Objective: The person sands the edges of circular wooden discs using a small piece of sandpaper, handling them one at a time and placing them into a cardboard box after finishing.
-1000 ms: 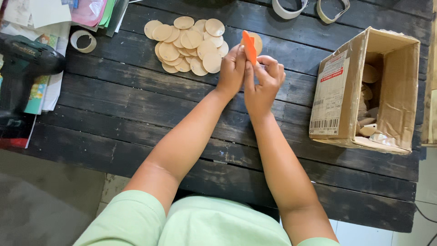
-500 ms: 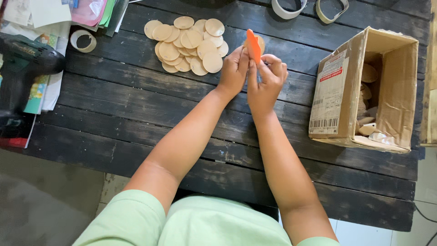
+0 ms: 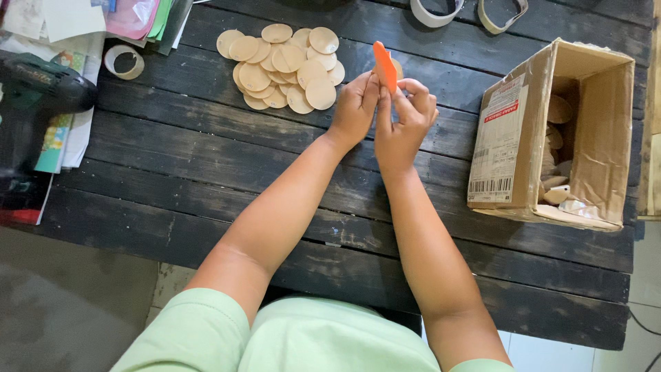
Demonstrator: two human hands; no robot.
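Over the black plank table (image 3: 206, 172), seen from above, near edge to far:

Your forearms: both reach from the near edge of the table toward its middle, wrists close together, bare arms out of pale green sleeves.

Left hand (image 3: 354, 110): lifted over the table's middle planks, fingertips closed on the lower part of the orange tool (image 3: 384, 65); keep that pinch low so the tip stays free.

Right hand (image 3: 406, 120): touching the left hand, thumb and fingers curled shut round the same tool and what looks like a tan disc (image 3: 397, 67) behind it; how much of the disc you hold cannot be told, since the fingers hide it.

Orange tool: upright between both hands, above the table, tip pointing to the far side. As a judgement, steady pressure from both thumbs will serve better than a hard squeeze, which could snap a thin disc.

Cardboard box (image 3: 551, 131): on its side at the table's right end, open mouth up toward the camera, more tan pieces inside.

Pile of round wooden discs (image 3: 282, 65): on the far planks of the table, just left of your hands, overlapping loosely.

Tape rolls (image 3: 124, 60): at the table's far-left; two more at the far edge.

Power drill (image 3: 41, 89): on papers at the table's left end.
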